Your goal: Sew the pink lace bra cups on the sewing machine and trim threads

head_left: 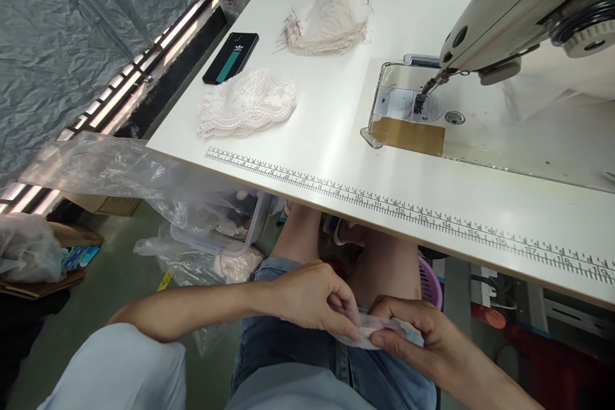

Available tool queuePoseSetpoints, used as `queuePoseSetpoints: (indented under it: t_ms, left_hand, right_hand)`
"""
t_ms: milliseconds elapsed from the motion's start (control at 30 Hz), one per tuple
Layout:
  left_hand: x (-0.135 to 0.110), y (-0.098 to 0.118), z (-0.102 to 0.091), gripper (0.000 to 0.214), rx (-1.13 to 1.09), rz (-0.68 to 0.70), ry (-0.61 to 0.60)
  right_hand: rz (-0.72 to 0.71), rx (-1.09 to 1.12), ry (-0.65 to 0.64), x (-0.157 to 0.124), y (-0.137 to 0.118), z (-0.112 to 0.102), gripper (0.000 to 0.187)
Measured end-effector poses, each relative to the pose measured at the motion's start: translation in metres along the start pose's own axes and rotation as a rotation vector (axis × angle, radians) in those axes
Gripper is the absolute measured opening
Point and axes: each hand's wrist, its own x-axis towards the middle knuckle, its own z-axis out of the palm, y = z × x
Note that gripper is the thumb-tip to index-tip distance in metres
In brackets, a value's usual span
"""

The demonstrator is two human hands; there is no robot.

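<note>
Over my lap, my left hand (327, 304) pinches one end of a small piece of thin white fabric (362, 332). The other end is gripped between the thumb and fingers of my right hand (413, 336). Parts of the fabric are hidden by my fingers, so its full shape cannot be made out. On the white table in front lie a stack of white lace-edged fabric pieces (250, 106) and, farther back, a stack of cream fabric pieces (331, 19) with loose threads at the edges. Both hands are below the table's front edge.
A sewing machine (504, 19) stands at the table's right, its needle over the metal plate. A black phone (231, 59) lies at the table's left. A printed ruler (358, 197) runs along the front edge. Below left are a clear plastic bin (257, 224) and plastic bags (129, 166).
</note>
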Motion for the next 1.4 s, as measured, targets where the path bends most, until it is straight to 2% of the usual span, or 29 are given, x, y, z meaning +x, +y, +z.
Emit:
queuePoseSetpoints:
  t_ms: [633, 900, 1133, 1400]
  left_hand:
    - [-0.003, -0.002, -0.002, 0.021, -0.047, -0.001, 0.015]
    - [-0.003, -0.007, -0.001, 0.02, -0.084, -0.036, 0.023]
    - [-0.004, -0.013, -0.003, 0.03, -0.109, -0.099, -0.012]
    - [-0.006, -0.008, -0.008, 0.032, -0.048, -0.066, -0.055]
  right_hand:
    - [0.062, -0.013, 0.021, 0.001, 0.009, 0.002, 0.029]
    - [0.054, 0.104, -0.009, 0.006, 0.007, 0.005, 0.027]
    - [-0.003, 0.065, 0.0, 0.009, 0.003, 0.006, 0.036]
    - [0.005, 0.08, -0.013, 0.008, 0.006, 0.005, 0.036]
